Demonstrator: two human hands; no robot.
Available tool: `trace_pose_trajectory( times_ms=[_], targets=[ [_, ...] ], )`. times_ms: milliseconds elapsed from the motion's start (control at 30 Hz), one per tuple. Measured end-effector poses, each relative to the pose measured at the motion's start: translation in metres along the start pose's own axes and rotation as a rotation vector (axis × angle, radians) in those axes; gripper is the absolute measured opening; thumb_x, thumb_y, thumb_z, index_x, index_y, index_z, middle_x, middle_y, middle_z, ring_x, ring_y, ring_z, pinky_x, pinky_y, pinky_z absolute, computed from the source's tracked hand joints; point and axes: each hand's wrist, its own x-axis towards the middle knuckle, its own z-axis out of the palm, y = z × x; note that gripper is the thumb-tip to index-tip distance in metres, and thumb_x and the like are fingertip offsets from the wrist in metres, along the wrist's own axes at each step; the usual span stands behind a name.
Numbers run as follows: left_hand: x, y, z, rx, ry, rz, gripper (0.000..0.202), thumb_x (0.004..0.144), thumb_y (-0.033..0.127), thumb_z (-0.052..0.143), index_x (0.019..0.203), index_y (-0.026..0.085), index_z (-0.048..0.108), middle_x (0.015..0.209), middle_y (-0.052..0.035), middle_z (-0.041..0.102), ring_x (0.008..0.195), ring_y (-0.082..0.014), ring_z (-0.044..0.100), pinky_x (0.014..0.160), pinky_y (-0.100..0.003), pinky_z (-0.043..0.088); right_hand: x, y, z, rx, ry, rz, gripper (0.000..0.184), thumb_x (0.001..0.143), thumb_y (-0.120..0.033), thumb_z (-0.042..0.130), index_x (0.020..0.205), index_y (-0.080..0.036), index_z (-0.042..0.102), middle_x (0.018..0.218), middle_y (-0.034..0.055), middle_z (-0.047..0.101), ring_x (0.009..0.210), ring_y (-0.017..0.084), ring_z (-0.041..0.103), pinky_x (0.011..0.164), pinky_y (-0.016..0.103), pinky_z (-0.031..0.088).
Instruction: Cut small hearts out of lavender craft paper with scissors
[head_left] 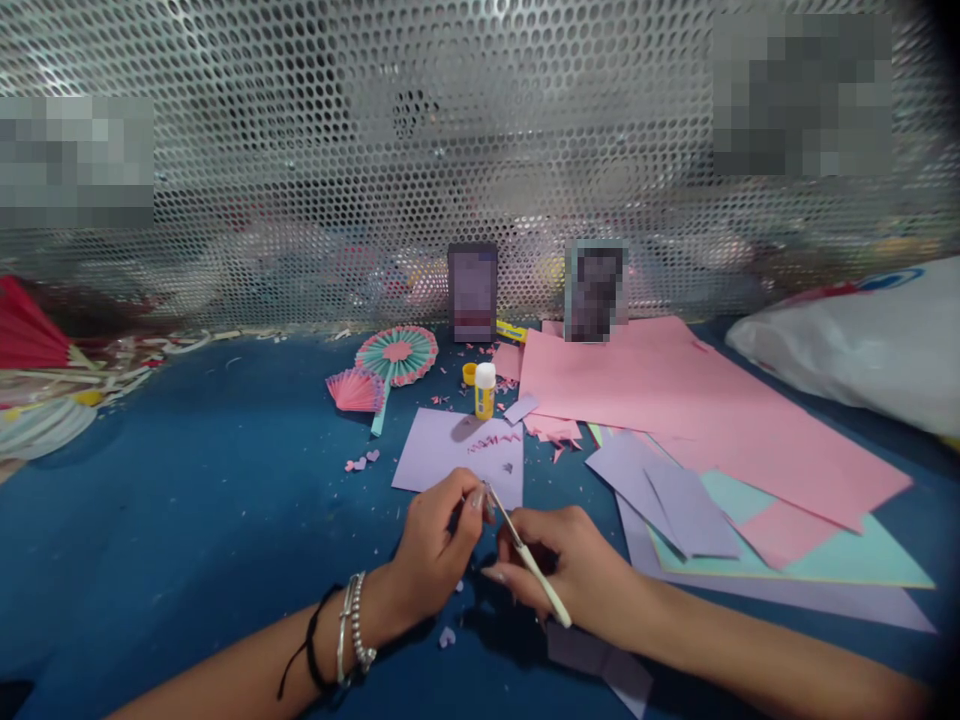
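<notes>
My right hand [570,565] grips a pair of scissors [544,585] with pale handles, the blades pointing up and left. Right at the blade tips, the thumb and fingers of my left hand [442,535] are pinched together; whatever is between them is too small and covered to name. Just beyond both hands lies a purple paper sheet [442,445] with reddish marks. A yellow glue stick [485,395] with a white top stands upright at its far edge. Small cut paper hearts [361,463] lie to the left, and another purple cutout [447,637] lies below my hands.
Large pink sheets [637,375] and purple and mint papers [795,565] spread across the right. Pleated paper fans [397,355] lie at the back left, near a yellow cap [469,374]. A phone [474,295] leans against the perforated metal panel [337,150]. A white plastic bag [862,340] sits far right.
</notes>
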Motion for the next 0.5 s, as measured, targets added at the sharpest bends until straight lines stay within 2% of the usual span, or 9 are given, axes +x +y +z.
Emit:
trace_pose_trajectory(
  times_ms=[167,367,500],
  targets=[
    [-0.0011,0.0014,-0.0021,0.050,0.014,0.085,0.020,0.090,0.019,0.033,0.080,0.016,0.050,0.066,0.0001,0.052,0.059,-0.0108,0.048,0.057,-0.022,0.038,-0.0012,0.0013,0.0017,-0.223,0.081,-0.107,0.018,0.077,-0.032,0.057,0.069,-0.015,0.056,0.051,-0.0025,0.054,0.042,0.007,0.041,0.041,0.017,0.033],
    [-0.0014,0.0013,-0.0051,0.059,-0.002,0.237,0.017,0.086,0.014,0.035,0.084,0.015,0.052,0.070,-0.0039,0.056,0.064,-0.0132,0.052,0.060,-0.025,0.041,-0.0054,0.0072,0.0069,-0.516,0.194,-0.283,0.020,0.083,-0.031,0.049,0.073,-0.015,0.056,0.054,0.0006,0.060,0.041,0.011,0.053,0.041,0.021,0.033],
    [-0.0027,-0.0014,-0.0064,0.018,-0.011,0.364,0.015,0.082,0.010,0.037,0.088,0.017,0.049,0.076,-0.0054,0.060,0.069,-0.0148,0.054,0.064,-0.028,0.044,-0.0073,0.0084,0.0077,-0.646,0.254,-0.387,0.026,0.086,-0.031,0.043,0.069,-0.016,0.053,0.051,0.0007,0.060,0.039,0.012,0.054,0.040,0.024,0.029]
  ],
)
